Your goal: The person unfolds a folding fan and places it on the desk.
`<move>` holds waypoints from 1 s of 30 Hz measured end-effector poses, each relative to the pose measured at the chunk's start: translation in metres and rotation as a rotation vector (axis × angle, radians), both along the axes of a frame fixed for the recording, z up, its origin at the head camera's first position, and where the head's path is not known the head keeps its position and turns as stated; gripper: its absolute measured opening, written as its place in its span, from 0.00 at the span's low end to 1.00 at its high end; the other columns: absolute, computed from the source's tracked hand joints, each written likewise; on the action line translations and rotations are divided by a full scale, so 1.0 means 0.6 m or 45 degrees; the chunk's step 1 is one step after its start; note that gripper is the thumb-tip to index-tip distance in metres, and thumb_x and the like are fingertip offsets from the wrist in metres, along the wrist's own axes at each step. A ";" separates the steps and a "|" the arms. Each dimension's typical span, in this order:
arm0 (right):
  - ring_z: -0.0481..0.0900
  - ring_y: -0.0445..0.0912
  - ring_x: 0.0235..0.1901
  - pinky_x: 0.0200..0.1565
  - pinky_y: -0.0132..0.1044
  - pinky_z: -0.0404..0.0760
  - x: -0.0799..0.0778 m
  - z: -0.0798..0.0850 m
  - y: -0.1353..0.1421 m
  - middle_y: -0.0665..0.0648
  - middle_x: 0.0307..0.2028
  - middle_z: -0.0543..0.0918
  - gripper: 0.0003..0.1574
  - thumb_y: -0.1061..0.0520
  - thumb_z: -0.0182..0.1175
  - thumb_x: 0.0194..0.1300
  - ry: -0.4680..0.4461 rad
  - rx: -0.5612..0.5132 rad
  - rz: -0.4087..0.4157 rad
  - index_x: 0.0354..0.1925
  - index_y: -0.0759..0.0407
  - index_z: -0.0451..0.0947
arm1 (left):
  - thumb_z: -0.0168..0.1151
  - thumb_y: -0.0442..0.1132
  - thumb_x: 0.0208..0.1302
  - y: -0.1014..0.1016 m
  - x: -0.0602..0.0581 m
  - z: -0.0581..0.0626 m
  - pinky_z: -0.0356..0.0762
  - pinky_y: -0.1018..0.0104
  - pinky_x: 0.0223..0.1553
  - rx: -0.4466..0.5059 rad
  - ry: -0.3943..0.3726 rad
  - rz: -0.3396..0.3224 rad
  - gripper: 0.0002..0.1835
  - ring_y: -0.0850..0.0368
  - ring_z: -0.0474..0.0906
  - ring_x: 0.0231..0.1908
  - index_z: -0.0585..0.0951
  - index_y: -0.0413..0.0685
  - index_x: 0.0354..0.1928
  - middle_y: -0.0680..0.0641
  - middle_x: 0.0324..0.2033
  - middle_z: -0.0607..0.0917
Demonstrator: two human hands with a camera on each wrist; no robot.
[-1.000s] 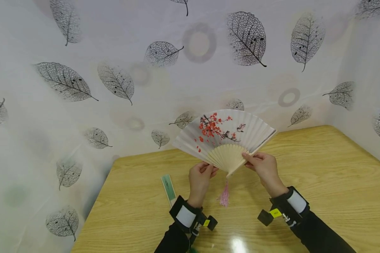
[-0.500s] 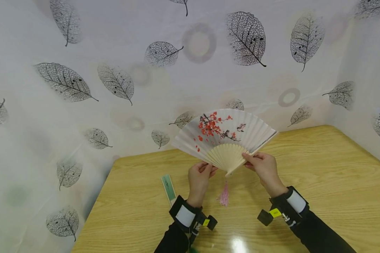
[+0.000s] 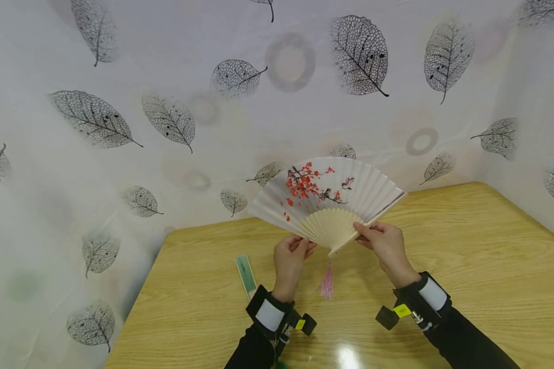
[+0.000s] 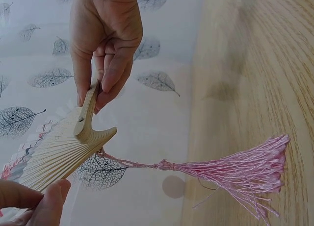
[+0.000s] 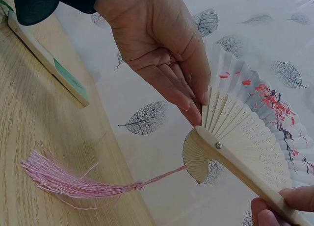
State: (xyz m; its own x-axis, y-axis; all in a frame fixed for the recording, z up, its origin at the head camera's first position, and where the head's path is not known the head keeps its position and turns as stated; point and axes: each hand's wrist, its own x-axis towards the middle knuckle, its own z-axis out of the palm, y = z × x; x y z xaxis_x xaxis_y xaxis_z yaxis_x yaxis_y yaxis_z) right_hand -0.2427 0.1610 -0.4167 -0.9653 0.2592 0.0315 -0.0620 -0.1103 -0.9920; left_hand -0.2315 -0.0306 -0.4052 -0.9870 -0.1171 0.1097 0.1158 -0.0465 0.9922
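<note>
Spread slightly wider, the fan (image 3: 330, 205) flares upward mid-frame between my left fingers (image 3: 301, 246) and right fingers (image 3: 363, 229), both pinching its edges

Red-blossomed white fan (image 3: 329, 204), spread wide, held up, pink tassel (image 3: 327, 286) dangling

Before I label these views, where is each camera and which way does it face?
Head: head-worn, facing forward and down at the open fan; left hand, right hand, sleeves show.
Left wrist: worn there, facing the fan's base; right hand top, left fingers bottom-left.
Right wrist: worn there, facing the fan's base; left hand top, right fingers bottom-right.
Both wrist views show the pink tassel.
</note>
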 end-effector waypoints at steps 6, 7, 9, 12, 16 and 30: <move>0.79 0.39 0.23 0.27 0.25 0.80 0.015 0.025 -0.009 0.45 0.19 0.80 0.23 0.50 0.65 0.49 -0.013 0.023 -0.020 0.32 0.71 0.77 | 0.56 0.32 0.56 0.001 -0.001 -0.001 0.81 0.70 0.31 0.010 0.010 -0.001 0.10 0.52 0.81 0.30 0.78 0.30 0.37 0.35 0.30 0.83; 0.79 0.38 0.23 0.27 0.25 0.80 0.017 0.027 -0.010 0.45 0.19 0.80 0.22 0.51 0.65 0.49 -0.014 0.020 -0.018 0.31 0.70 0.77 | 0.56 0.32 0.57 0.000 -0.001 -0.001 0.81 0.70 0.31 0.013 0.011 -0.001 0.10 0.52 0.81 0.30 0.78 0.30 0.37 0.35 0.30 0.83; 0.79 0.38 0.22 0.27 0.24 0.80 0.018 0.030 -0.010 0.45 0.19 0.80 0.18 0.52 0.64 0.50 -0.028 0.008 -0.014 0.30 0.68 0.78 | 0.56 0.32 0.57 0.000 -0.001 -0.001 0.81 0.71 0.31 0.018 0.018 -0.003 0.10 0.51 0.81 0.31 0.78 0.30 0.37 0.35 0.30 0.83; 0.78 0.37 0.23 0.28 0.24 0.80 0.023 0.040 -0.013 0.42 0.18 0.79 0.18 0.53 0.63 0.51 -0.083 0.032 -0.019 0.32 0.68 0.76 | 0.56 0.33 0.57 0.000 0.000 -0.001 0.81 0.71 0.31 0.027 0.033 -0.005 0.10 0.51 0.81 0.31 0.78 0.30 0.37 0.35 0.30 0.83; 0.78 0.36 0.22 0.28 0.24 0.80 0.024 0.043 -0.013 0.42 0.18 0.79 0.19 0.55 0.62 0.52 -0.112 0.008 -0.002 0.34 0.72 0.75 | 0.56 0.32 0.57 0.000 0.001 -0.001 0.81 0.71 0.31 0.037 0.035 -0.008 0.10 0.50 0.81 0.31 0.78 0.29 0.37 0.35 0.30 0.83; 0.79 0.39 0.24 0.29 0.26 0.81 0.014 0.020 -0.007 0.45 0.19 0.80 0.14 0.52 0.65 0.49 -0.030 -0.083 0.027 0.27 0.63 0.78 | 0.56 0.32 0.57 0.000 0.000 0.001 0.81 0.70 0.31 0.049 0.001 0.019 0.10 0.45 0.80 0.32 0.78 0.29 0.36 0.36 0.30 0.83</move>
State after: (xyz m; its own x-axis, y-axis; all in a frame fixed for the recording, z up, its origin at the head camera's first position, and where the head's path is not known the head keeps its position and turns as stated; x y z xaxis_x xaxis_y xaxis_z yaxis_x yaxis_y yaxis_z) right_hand -0.2344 0.1570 -0.4044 -0.9709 0.2393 -0.0074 -0.0358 -0.1755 -0.9838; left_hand -0.2314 -0.0306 -0.4043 -0.9850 -0.1362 0.1058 0.1177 -0.0827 0.9896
